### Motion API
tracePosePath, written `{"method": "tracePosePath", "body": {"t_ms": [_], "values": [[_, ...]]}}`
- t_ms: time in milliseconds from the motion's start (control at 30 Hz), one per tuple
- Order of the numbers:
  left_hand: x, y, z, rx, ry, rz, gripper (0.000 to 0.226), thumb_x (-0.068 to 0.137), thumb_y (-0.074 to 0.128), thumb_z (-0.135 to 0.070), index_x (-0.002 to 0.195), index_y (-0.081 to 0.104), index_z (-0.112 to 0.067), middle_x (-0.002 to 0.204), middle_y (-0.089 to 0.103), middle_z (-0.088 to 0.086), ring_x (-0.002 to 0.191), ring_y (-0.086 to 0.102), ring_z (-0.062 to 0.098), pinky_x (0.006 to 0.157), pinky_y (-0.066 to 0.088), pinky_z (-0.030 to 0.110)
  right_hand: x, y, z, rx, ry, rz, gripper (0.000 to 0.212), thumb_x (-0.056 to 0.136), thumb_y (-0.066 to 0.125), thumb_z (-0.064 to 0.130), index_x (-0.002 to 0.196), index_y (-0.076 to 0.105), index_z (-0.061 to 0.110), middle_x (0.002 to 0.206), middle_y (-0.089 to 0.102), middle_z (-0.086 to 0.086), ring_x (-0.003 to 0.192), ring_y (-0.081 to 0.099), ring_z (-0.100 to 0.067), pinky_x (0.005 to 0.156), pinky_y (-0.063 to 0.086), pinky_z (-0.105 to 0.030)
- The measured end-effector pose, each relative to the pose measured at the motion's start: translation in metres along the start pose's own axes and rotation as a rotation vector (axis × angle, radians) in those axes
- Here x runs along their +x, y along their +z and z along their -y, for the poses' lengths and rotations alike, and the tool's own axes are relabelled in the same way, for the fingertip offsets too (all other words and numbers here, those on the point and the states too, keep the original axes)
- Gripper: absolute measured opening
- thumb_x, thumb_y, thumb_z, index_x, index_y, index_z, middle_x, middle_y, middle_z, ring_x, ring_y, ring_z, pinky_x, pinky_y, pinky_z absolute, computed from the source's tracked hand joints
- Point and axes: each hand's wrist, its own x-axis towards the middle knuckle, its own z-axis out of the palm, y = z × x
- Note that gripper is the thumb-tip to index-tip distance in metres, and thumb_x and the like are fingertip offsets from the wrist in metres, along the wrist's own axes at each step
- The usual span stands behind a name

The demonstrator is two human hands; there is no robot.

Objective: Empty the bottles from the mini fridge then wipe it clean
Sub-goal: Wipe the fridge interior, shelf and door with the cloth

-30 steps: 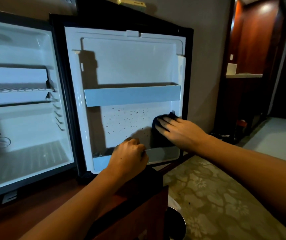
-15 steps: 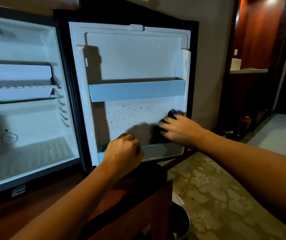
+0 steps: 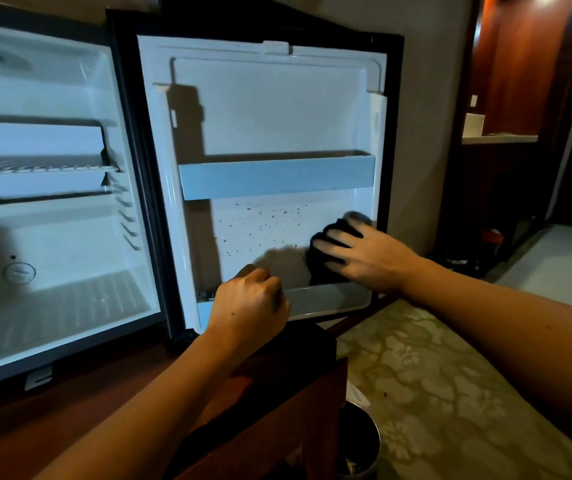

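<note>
At the bottom of the frame a dark wooden cabinet [image 3: 277, 393] is carrying the mini fridge [image 3: 52, 216], and a round metal bin [image 3: 359, 445] is standing on the floral carpet [image 3: 433, 393] just to its right.

The person's left hand [image 3: 251, 308] is sitting low in the centre, fingers curled over the front lip of the lower door shelf [image 3: 326, 301]. Its grip is closing on that lip, most likely to stop the open door from swinging while the other hand rubs.

To the right of centre, the right hand [image 3: 359, 252] is lying with its fingers spread flat and straight, pressing a dark cloth [image 3: 326, 258] against the inner door panel [image 3: 270, 116] near its right edge. The open, flat hand is probably spreading pressure across the cloth. The cloth is looking soft and crumpled, bunching under the palm.

The panel is smooth moulded white plastic, and small reddish-brown specks [image 3: 263, 223] are dotting it to the left of the cloth, so that patch is apparently awaiting wiping. Above them a straight pale upper door shelf [image 3: 277, 178] is spanning the door.

At the left of the frame the fridge cavity is standing open, with a wire rack [image 3: 35, 166] and a ribbed floor. No bottles are showing anywhere inside, so the emptying seems done and the wiping is under way.
</note>
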Motion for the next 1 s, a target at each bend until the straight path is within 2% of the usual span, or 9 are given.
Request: {"method": "tracePosePath", "body": {"t_ms": [133, 233, 400, 500, 567, 733, 800, 900, 1000], "values": [[-0.002, -0.002, 0.001, -0.010, 0.012, -0.011, 0.015, 0.076, 0.062, -0.025, 0.063, 0.066, -0.018, 0.061, 0.054, -0.003, 0.054, 0.051, 0.016, 0.043, 0.032, 0.020, 0.016, -0.017, -0.002, -0.004, 0.260, -0.096, 0.038, 0.092, 0.037, 0.018, 0.109, 0.070, 0.010, 0.125, 0.061, -0.018, 0.103, 0.061, -0.039, 0.074, 0.051, -0.047], [-0.002, -0.003, 0.001, -0.015, 0.025, -0.017, 0.019, 0.079, 0.059, -0.027, 0.065, 0.066, -0.017, 0.062, 0.055, -0.003, 0.054, 0.051, 0.015, 0.045, 0.030, 0.019, 0.029, -0.020, -0.002, 0.033, 0.444, -0.067, 0.040, 0.088, 0.041, 0.016, 0.119, 0.066, 0.009, 0.130, 0.058, -0.017, 0.109, 0.059, -0.039, 0.070, 0.055, -0.045], [-0.002, -0.005, 0.001, -0.018, 0.013, -0.004, 0.028, 0.078, 0.046, -0.031, 0.061, 0.065, -0.018, 0.059, 0.052, -0.003, 0.054, 0.052, 0.017, 0.046, 0.025, 0.019, 0.018, 0.001, 0.019, 0.212, 0.086, 0.009, 0.036, 0.079, 0.060, 0.010, 0.114, 0.069, 0.011, 0.144, 0.050, -0.012, 0.129, 0.050, -0.035, 0.092, 0.049, -0.054], [-0.001, -0.005, 0.000, -0.018, 0.013, 0.005, 0.029, 0.077, 0.045, -0.032, 0.061, 0.065, -0.018, 0.059, 0.053, -0.003, 0.055, 0.053, 0.018, 0.044, 0.028, 0.019, 0.014, -0.005, 0.008, 0.177, -0.048, 0.039, 0.035, 0.085, 0.043, 0.014, 0.101, 0.074, 0.016, 0.141, 0.054, -0.008, 0.127, 0.053, -0.031, 0.092, 0.050, -0.049], [-0.001, -0.007, 0.000, -0.016, 0.016, 0.017, 0.028, 0.078, 0.047, -0.032, 0.061, 0.065, -0.018, 0.060, 0.053, -0.003, 0.055, 0.053, 0.017, 0.045, 0.028, 0.019, 0.014, -0.009, -0.001, 0.116, -0.024, 0.025, 0.038, 0.087, 0.041, 0.015, 0.105, 0.073, 0.014, 0.141, 0.053, -0.009, 0.126, 0.053, -0.032, 0.092, 0.050, -0.047], [-0.002, -0.009, 0.001, -0.013, 0.036, 0.045, 0.020, 0.080, 0.058, -0.031, 0.066, 0.067, -0.020, 0.064, 0.057, -0.004, 0.059, 0.053, 0.014, 0.046, 0.030, 0.020, 0.034, -0.022, -0.002, 0.127, 0.362, -0.025, 0.056, 0.077, 0.075, 0.017, 0.130, 0.059, 0.007, 0.147, 0.044, -0.016, 0.130, 0.049, -0.036, 0.091, 0.051, -0.053], [-0.002, -0.010, 0.002, -0.007, 0.029, 0.057, 0.023, 0.079, 0.054, -0.031, 0.064, 0.066, -0.019, 0.063, 0.056, -0.004, 0.058, 0.053, 0.015, 0.044, 0.029, 0.021, 0.039, -0.017, 0.008, 0.172, 0.305, -0.045, 0.055, 0.074, 0.075, 0.013, 0.127, 0.061, 0.008, 0.147, 0.044, -0.015, 0.131, 0.048, -0.036, 0.092, 0.049, -0.054], [-0.003, -0.008, 0.003, -0.024, 0.013, 0.059, 0.029, 0.078, 0.046, -0.033, 0.064, 0.067, -0.019, 0.063, 0.055, -0.003, 0.059, 0.054, 0.018, 0.042, 0.034, 0.023, 0.034, -0.009, 0.021, 0.209, 0.041, 0.021, 0.027, 0.076, 0.074, 0.012, 0.103, 0.073, 0.016, 0.143, 0.052, -0.006, 0.132, 0.049, -0.030, 0.095, 0.049, -0.048], [-0.006, -0.007, 0.002, -0.024, 0.014, 0.057, 0.033, 0.080, 0.043, -0.034, 0.069, 0.070, -0.019, 0.066, 0.058, -0.002, 0.061, 0.056, 0.018, 0.043, 0.038, 0.023, 0.030, -0.012, 0.013, 0.151, -0.039, 0.047, 0.019, 0.079, 0.069, 0.014, 0.097, 0.075, 0.018, 0.141, 0.054, -0.005, 0.130, 0.051, -0.028, 0.097, 0.047, -0.046]]}}
